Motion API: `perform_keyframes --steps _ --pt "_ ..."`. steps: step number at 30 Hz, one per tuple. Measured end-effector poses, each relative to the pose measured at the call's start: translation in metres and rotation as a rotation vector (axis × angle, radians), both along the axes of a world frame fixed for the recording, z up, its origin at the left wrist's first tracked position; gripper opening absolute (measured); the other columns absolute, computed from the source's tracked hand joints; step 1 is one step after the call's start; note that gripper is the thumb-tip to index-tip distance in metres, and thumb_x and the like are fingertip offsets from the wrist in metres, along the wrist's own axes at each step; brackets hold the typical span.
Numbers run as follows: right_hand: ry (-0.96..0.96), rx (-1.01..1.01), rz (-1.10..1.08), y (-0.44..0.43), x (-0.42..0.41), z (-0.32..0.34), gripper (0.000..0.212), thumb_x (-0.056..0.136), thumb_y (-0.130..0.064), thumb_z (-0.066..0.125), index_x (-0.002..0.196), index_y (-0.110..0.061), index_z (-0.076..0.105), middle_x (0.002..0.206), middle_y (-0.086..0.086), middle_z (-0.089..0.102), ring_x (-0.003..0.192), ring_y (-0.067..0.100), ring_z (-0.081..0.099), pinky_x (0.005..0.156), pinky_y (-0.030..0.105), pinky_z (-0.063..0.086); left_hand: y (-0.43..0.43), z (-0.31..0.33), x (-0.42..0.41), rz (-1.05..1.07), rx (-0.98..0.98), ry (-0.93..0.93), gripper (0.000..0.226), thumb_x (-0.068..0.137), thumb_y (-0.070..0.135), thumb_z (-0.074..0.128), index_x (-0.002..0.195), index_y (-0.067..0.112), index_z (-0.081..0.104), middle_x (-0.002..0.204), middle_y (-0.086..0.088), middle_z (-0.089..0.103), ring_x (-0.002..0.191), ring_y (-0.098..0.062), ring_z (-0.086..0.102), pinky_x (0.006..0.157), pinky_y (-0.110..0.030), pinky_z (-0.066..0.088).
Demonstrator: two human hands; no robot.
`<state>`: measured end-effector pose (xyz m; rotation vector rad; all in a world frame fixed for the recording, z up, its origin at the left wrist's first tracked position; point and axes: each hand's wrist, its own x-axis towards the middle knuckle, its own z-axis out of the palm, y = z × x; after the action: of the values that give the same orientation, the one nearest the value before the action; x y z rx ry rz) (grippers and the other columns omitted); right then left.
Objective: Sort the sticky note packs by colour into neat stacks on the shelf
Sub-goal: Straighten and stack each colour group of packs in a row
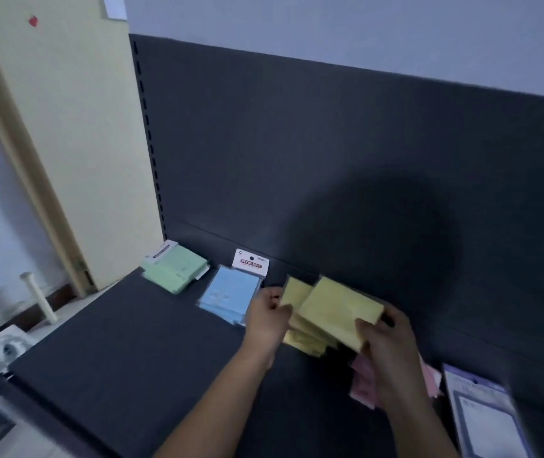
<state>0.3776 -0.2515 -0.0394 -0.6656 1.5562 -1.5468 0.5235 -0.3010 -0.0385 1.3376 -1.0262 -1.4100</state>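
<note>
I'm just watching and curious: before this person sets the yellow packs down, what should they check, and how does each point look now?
1. Right hand grips the top yellow pack: ok.
2. Left hand steadies the yellow stack: ok.
3. Yellow stack edges lined up: not ok, packs are fanned out.
4. Green stack and blue stack kept apart: ok.
5. Pink packs tidy: not ok, scattered under the right forearm.
6. Every yellow pack collected: cannot tell.
</note>
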Motion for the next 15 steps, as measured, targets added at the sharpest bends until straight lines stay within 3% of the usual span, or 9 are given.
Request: perform_keyframes --steps 2,5,8,12,15 --pt "0.212 0.034 0.013 -0.008 0.008 -0.006 0.046 0.084 0.008 0.054 0.124 -0.014 0.045 0.107 0.008 0.064 0.089 0.017 0.063 0.070 0.027 0.049 -0.003 -0.007 0.002 -0.017 -0.045 -0.091 0.025 0.086 -0.006 0.044 0.094 0.014 0.058 0.092 -0.008 0.063 0.079 -0.018 0.058 0.059 -0.020 0.046" --pt "0.549 0.128 0.037 -0.014 0.024 -0.011 0.055 0.084 0.006 0.054 0.135 -0.008 0.039 0.120 0.007 0.056 0.112 0.025 0.055 0.091 0.031 0.044 -0.002 -0.016 0.004 -0.128 -0.039 -0.056 0.031 0.086 -0.004 0.038 0.098 0.015 0.059 0.095 -0.006 0.064 0.088 -0.020 0.060 0.071 -0.024 0.048" --pt "0.699 0.207 0.012 -0.015 0.042 -0.014 0.063 0.086 0.007 0.052 0.144 -0.002 0.027 0.141 0.014 0.039 0.127 0.025 0.042 0.108 0.031 0.033 0.002 -0.020 0.005 -0.234 0.023 0.008 0.045 0.087 -0.005 0.035 0.123 0.016 0.051 0.114 -0.006 0.061 0.103 -0.020 0.058 0.089 -0.029 0.048" --pt "0.788 0.219 -0.022 -0.018 0.057 -0.015 0.059 0.087 0.008 0.046 0.142 -0.002 0.029 0.141 0.014 0.037 0.130 0.024 0.038 0.109 0.025 0.029 -0.002 -0.023 0.010 -0.297 0.003 -0.043 0.050 0.087 -0.004 0.037 0.132 0.015 0.043 0.120 -0.004 0.059 0.106 -0.016 0.057 0.087 -0.023 0.047" --pt "0.841 0.212 -0.029 -0.016 0.057 -0.012 0.055 0.085 0.009 0.047 0.138 -0.003 0.035 0.139 0.013 0.038 0.127 0.024 0.040 0.104 0.015 0.025 -0.002 -0.021 0.015 -0.332 -0.063 -0.087 0.050 0.088 -0.004 0.040 0.134 0.017 0.037 0.114 0.010 0.058 0.094 0.013 0.055 0.074 -0.001 0.040"
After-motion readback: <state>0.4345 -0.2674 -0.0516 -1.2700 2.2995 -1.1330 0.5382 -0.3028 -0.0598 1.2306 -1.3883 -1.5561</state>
